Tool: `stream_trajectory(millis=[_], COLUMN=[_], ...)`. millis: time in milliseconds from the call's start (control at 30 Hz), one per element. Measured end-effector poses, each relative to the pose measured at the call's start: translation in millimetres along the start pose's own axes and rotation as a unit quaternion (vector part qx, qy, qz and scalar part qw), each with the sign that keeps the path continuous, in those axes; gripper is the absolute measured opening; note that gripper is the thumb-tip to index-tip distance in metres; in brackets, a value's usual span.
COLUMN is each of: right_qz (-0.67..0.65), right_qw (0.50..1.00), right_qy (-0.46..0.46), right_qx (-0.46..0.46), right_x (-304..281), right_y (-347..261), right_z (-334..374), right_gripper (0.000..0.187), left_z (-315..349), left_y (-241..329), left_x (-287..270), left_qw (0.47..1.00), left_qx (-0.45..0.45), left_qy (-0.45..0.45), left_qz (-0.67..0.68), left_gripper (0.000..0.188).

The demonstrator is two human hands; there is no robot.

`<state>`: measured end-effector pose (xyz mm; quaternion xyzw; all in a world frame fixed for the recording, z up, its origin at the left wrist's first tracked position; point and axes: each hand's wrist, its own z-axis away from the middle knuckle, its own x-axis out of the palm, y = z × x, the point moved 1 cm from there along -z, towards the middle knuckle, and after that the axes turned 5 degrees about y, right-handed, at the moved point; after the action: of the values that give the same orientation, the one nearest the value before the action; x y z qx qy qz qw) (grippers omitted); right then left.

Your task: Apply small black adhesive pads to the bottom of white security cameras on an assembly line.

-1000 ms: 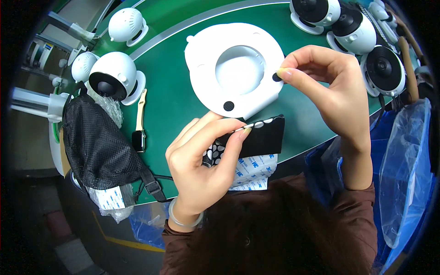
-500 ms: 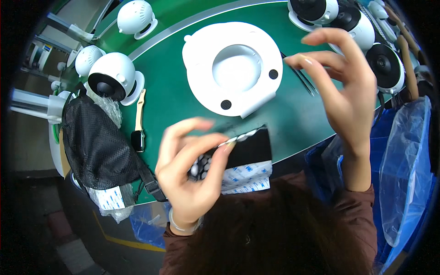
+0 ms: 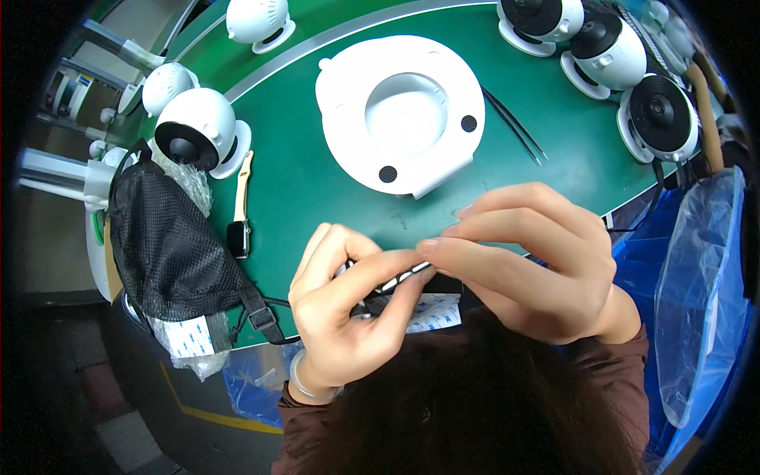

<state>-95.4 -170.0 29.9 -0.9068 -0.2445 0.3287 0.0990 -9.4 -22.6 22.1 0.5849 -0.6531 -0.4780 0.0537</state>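
Note:
My left hand (image 3: 340, 309) pinches a folded sheet of black stick-on pads (image 3: 405, 276) between thumb and fingers. White oval spots run along the sheet's upturned edge, and its white backing paper with blue print (image 3: 435, 314) hangs below. My right hand (image 3: 542, 269) meets that same edge, its fingertips closed on it against my left fingertips; the exact pinch point is partly hidden. Beyond both hands lies a white rounded plastic housing (image 3: 344, 138) with a round recess. Two black round pads, a nearer one (image 3: 388, 174) and a farther one (image 3: 469, 123), sit on its face.
Black tweezers (image 3: 514, 127) lie right of the housing. White ball-shaped cameras stand at left (image 3: 198, 131) and right (image 3: 661, 119). A watch with a beige strap (image 3: 241, 202) lies beside a black mesh bag (image 3: 170, 237). A blue bin with a clear liner (image 3: 697, 293) stands at right.
My right hand has come down and left from beside the housing to the sheet's edge, and its fingers have closed there. The sheet is tilted more edge-on in my left hand.

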Motion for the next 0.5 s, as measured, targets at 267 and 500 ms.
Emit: stream_trajectory(millis=[267,500], right_qz=[0.116,0.012], right_qw=[0.987,0.998], right_qy=[0.023,0.059], right_qx=[-0.112,0.018], right_x=[-2,-16], right_y=[-5,27], right_z=[-2,-38], right_gripper=[0.02,0.009], left_z=[-9,-11], left_y=[-1,-17], left_x=[4,2], left_qw=[0.999,0.997], left_qx=[-0.03,-0.03], left_qy=[-0.017,0.072], left_qz=[0.013,0.006], left_gripper=[0.02,0.018])
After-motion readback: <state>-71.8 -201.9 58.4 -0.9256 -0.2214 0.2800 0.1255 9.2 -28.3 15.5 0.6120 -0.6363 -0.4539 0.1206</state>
